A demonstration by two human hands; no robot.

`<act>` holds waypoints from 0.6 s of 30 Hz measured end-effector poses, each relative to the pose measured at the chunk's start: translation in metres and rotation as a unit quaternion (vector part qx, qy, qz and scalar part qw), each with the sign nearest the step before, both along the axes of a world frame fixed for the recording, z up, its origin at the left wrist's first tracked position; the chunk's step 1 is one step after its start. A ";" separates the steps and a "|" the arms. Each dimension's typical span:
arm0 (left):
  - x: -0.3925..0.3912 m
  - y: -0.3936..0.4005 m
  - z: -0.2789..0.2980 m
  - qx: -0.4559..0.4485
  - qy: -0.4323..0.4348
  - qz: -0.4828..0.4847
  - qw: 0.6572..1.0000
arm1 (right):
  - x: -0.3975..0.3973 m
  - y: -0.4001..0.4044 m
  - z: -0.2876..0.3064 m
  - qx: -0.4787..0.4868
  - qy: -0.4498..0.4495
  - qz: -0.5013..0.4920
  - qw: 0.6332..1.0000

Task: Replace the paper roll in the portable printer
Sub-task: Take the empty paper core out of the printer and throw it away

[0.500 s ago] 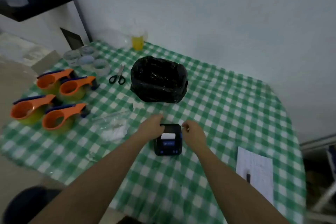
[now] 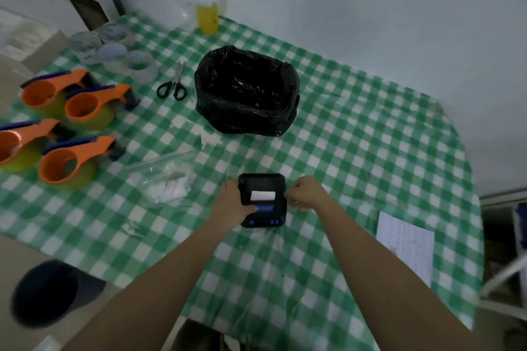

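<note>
Gripping the printer (image 2: pixel 262 200), the left hand (image 2: pixel 234 206) clamps its side, as before.
The right hand (image 2: pixel 306 194), loosely fisted, stays at the other edge; no writing is legible.

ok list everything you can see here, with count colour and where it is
portable printer: 1, black, near centre, white paper showing
bin bag: 1, black, behind the printer
scissors: 1, black handles, left of the bag
tape dispensers: 4, orange, far left
tape rolls: about 4, clear, back left
cup: 1, yellow, by the wall
plastic bag: 1, clear, left of the printer
paper sheet: 1, white, right edge
tablecloth: 1, green-white check
left hand: on the printer's left side
right hand: at its right side
</note>
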State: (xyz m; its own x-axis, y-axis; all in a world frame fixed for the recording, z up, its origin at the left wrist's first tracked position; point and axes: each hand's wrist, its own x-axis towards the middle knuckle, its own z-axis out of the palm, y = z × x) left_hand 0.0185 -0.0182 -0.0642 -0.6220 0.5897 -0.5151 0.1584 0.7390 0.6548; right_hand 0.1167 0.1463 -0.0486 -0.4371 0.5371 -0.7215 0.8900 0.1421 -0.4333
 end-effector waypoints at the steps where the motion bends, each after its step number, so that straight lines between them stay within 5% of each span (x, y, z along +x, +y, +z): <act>1: 0.001 -0.001 -0.002 0.008 0.001 0.002 1.000 | -0.004 0.004 0.002 -0.023 -0.022 0.005 0.999; 18: 0.007 0.003 -0.009 -0.003 0.016 0.025 1.000 | -0.007 0.018 0.002 -0.065 -0.005 -0.049 0.997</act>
